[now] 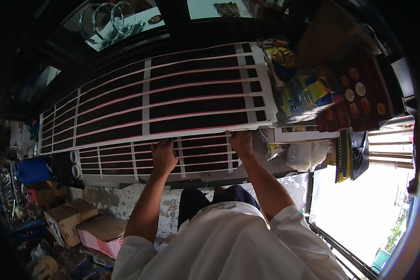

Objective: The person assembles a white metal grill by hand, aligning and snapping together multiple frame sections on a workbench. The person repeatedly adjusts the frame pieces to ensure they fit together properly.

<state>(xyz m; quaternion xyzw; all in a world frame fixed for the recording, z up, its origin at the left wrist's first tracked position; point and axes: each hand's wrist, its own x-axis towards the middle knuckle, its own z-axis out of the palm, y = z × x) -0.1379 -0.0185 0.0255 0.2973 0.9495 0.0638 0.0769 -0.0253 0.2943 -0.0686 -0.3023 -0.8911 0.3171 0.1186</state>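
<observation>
A long white sheet [194, 110] with dark panels, white strips and thin red lines stretches across the table. Its near edge overlaps a second, similar striped sheet [116, 161] lying closer to me. My left hand [164, 156] is closed at the upper sheet's near edge, above the second sheet, with its fingertips partly hidden. Farther right, my right hand [241, 142] closes on the same edge close to the sheet's right corner; some of its fingers are out of sight at the edge.
Clear plastic packages [305, 98] and dark red boxes [361, 93] crowd the table's right side, beside a bubble-wrapped bundle [307, 155]. White roll ends [75, 163] lie at the left. Cardboard boxes [70, 219] stand below left. Glass rings [112, 21] show at the back.
</observation>
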